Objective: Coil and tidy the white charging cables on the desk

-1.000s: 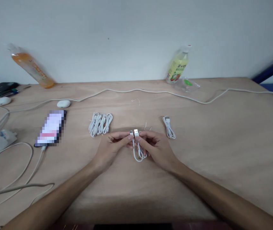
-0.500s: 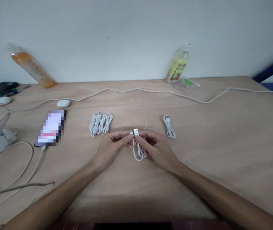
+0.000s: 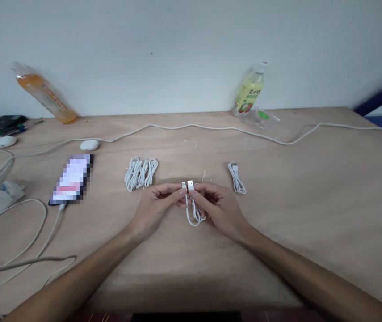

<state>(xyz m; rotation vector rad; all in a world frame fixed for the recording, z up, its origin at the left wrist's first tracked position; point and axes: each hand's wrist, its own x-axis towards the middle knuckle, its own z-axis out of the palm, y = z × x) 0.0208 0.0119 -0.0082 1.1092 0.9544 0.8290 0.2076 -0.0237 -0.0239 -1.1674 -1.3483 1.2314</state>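
Observation:
Between my two hands is a white USB cable, held a little above the table. My left hand pinches the small connector at one end. The larger USB plug at the other end is pinched by my right hand, its metal tip pointing away from me. Both plugs sit side by side, and the cord loops below them, partly hidden by my right fingers. Several coiled white cables lie together beyond my left hand. One more coiled white cable rests just past my right hand.
A phone with a charging cord lies at left, near a white earbud case. An orange drink bottle and a yellow-green bottle stand by the wall. A long white cord crosses the back; twist ties lie nearby.

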